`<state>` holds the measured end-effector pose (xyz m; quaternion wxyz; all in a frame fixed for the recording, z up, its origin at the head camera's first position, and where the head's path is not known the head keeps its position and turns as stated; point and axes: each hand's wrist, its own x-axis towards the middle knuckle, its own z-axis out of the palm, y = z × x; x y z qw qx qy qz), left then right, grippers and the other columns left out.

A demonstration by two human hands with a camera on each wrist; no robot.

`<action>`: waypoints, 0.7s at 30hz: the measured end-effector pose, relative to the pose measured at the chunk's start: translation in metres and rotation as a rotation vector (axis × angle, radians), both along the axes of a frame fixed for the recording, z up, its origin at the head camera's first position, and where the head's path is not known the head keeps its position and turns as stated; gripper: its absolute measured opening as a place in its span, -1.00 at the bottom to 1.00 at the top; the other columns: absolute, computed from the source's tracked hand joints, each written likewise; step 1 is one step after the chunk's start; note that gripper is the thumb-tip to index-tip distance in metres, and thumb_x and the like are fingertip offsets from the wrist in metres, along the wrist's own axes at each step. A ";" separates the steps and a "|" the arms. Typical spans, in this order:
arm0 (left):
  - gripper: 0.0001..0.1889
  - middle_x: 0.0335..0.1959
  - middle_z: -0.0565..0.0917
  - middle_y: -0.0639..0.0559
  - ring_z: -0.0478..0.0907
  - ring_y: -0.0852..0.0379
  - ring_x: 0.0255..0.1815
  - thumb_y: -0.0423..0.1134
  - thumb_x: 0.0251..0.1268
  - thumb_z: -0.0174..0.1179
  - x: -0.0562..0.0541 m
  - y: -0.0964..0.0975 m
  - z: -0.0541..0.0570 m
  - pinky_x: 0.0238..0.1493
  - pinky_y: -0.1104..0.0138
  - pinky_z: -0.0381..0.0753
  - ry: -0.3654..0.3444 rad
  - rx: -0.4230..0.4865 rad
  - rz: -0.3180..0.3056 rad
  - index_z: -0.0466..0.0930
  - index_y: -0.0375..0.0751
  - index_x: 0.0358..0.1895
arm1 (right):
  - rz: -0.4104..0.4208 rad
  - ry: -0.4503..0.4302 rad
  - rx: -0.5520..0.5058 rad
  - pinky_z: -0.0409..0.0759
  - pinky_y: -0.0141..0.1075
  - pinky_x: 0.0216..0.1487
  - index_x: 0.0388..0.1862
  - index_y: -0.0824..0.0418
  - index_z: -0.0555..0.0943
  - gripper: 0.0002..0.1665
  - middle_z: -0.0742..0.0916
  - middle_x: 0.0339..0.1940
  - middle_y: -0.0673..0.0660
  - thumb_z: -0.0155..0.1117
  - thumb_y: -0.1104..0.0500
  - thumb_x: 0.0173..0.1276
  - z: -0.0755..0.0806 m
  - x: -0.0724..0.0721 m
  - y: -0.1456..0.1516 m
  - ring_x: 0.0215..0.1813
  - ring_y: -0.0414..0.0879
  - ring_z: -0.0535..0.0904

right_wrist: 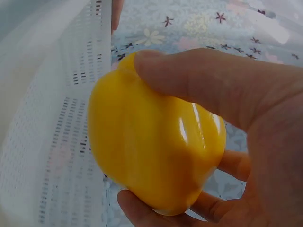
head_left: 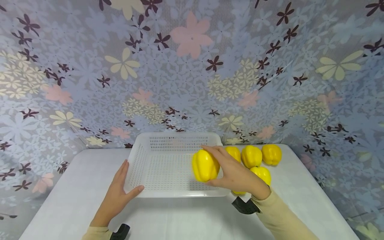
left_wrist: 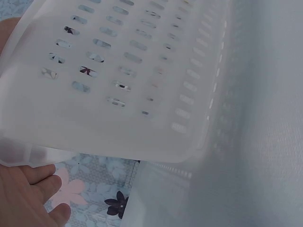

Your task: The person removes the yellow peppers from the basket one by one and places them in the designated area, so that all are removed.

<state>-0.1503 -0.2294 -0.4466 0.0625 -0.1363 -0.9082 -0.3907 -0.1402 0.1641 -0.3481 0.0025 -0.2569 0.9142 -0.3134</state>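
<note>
In the head view, my right hand (head_left: 234, 170) holds a yellow bell pepper (head_left: 205, 165) over the right part of a white plastic basket (head_left: 177, 194). The right wrist view shows the thumb across the top of the pepper (right_wrist: 151, 142) and fingertips under it. At the basket's front left corner rests my left hand (head_left: 118, 193), its fingers extended along the outer left side and its thumb at the front rim. From the left wrist, the slotted basket wall (left_wrist: 94, 123) fills much of the picture, with the left fingers (left_wrist: 45, 184) beside it.
Right of the basket stand several more yellow bell peppers (head_left: 251, 156), partly hidden behind the right hand and forearm. Everything rests on a white-covered table (head_left: 78, 180). Flower-patterned fabric (head_left: 192, 83) rises behind the table and along its sides.
</note>
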 end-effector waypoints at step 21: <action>0.10 0.62 -0.10 -0.36 -0.11 -0.44 0.57 -0.02 0.22 0.40 -0.001 0.001 -0.002 0.40 -0.40 0.01 -0.017 -0.011 0.010 -0.16 -0.41 0.60 | -0.116 0.038 -0.018 0.50 0.17 0.23 0.59 0.12 0.11 0.20 0.37 0.47 0.21 0.62 0.06 0.09 -0.022 0.024 0.057 0.35 0.14 0.42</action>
